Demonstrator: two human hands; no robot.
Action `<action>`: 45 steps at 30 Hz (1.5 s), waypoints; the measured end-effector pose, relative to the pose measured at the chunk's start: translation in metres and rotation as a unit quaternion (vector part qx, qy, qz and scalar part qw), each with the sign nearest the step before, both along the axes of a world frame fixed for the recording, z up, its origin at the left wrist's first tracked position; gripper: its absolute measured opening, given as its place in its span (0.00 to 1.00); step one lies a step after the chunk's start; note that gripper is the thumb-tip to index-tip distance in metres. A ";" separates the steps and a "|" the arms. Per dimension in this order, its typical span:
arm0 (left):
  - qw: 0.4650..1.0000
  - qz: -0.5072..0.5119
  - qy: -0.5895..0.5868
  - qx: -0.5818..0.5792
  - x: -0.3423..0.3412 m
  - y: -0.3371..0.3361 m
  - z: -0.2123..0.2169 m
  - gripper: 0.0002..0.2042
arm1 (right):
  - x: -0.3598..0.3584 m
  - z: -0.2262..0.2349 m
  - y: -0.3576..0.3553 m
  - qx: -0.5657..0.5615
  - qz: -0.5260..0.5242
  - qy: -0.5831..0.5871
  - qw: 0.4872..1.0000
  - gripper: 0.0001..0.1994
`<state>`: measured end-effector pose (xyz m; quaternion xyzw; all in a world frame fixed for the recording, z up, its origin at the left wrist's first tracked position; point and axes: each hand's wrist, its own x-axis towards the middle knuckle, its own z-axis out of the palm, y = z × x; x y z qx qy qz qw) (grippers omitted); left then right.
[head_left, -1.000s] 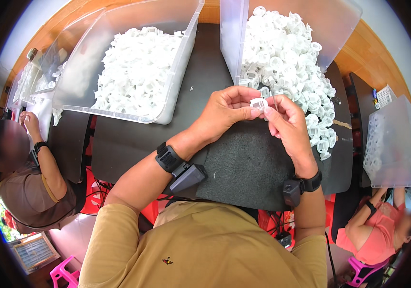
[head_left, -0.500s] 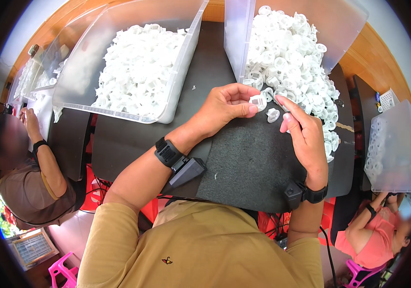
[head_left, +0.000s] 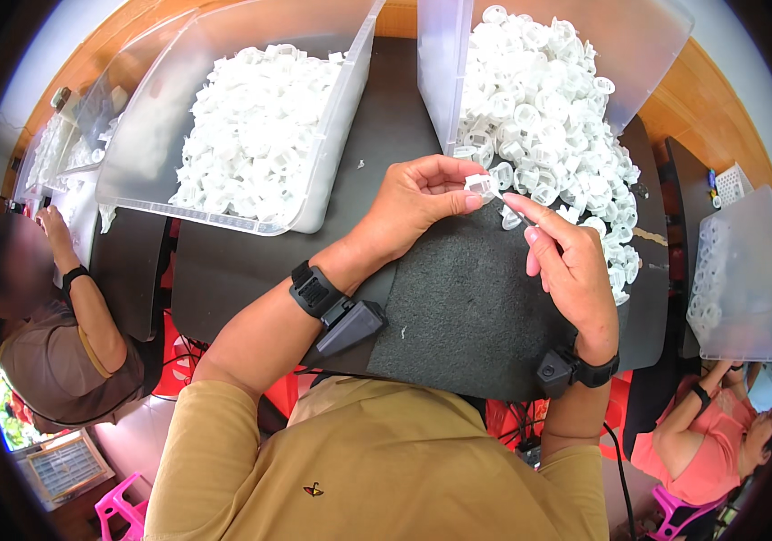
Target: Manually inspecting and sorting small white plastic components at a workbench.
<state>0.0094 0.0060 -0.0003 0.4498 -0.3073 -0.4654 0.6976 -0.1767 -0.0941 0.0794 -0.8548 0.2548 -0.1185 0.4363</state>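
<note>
A small white round plastic part (head_left: 479,187) is pinched between the thumb and fingers of my left hand (head_left: 417,203). My right hand (head_left: 571,261) is closed on a thin, pointed tool (head_left: 518,215), its tip at the part's right edge. Most of the tool is hidden by my fingers, and its exact kind is unclear. Just below the held part, another white part (head_left: 510,219) lies on the black mat (head_left: 458,298). Beyond my hands, a heap of similar white plastic parts (head_left: 539,108) spills from a tipped clear bin (head_left: 444,81) onto the table.
To the left stands a clear bin (head_left: 309,212) filled with small white pieces. A white scrap (head_left: 360,164) lies on the dark table (head_left: 386,117). One person (head_left: 70,334) works at far left, another (head_left: 701,433) at far right beside a translucent bin (head_left: 746,298).
The white part has turned in my left fingers. My right index fingertip has shifted down and left, and the tool tip now shows against the part's edge.
</note>
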 end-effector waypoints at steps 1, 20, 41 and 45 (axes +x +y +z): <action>1.000 0.003 0.002 -0.001 0.000 0.000 0.000 0.16 | 0.000 0.000 0.000 0.005 -0.002 0.011 1.000 0.18; 1.000 0.010 -0.001 0.019 -0.002 0.002 0.001 0.16 | 0.003 -0.003 0.000 0.092 -0.009 0.043 0.995 0.18; 1.000 0.017 -0.008 0.019 -0.004 0.002 0.002 0.16 | 0.004 -0.006 0.000 0.115 -0.012 0.047 0.992 0.18; 1.000 0.017 -0.009 0.025 -0.004 0.003 0.002 0.15 | 0.006 -0.008 0.002 0.088 -0.008 0.027 0.996 0.18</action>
